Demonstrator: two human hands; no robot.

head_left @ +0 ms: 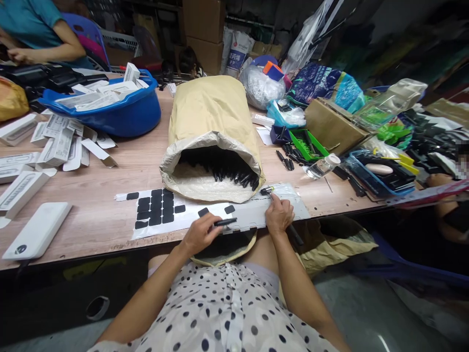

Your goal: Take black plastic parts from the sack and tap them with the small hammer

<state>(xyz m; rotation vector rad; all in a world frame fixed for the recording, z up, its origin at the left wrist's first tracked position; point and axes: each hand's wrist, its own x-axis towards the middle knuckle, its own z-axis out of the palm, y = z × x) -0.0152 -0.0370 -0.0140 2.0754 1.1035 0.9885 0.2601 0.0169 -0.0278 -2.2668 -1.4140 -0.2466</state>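
Between the fingers of my left hand [201, 233] is a slim black pen-like piece [225, 222], held over the table's front edge. My right hand [279, 215] is wrapped round the handle of a small hammer [267, 190], whose head rests over a grey-white board [289, 198]. Left of the board lies a white sheet [179, 221] with rows of black rounded patches [156, 206] on it. Behind both hands a tan sack [210, 105] lies on its side, its mouth towards me, with many black pieces [234, 168] inside.
A blue basin [120, 115] of white boxes stands at the left, with more boxes [54, 142] beside it. A white power bank [38, 230] lies front left. At the right are a green tray [309, 145], a clear bottle [322, 166] and a blue basket [381, 176]. Other people sit nearby.
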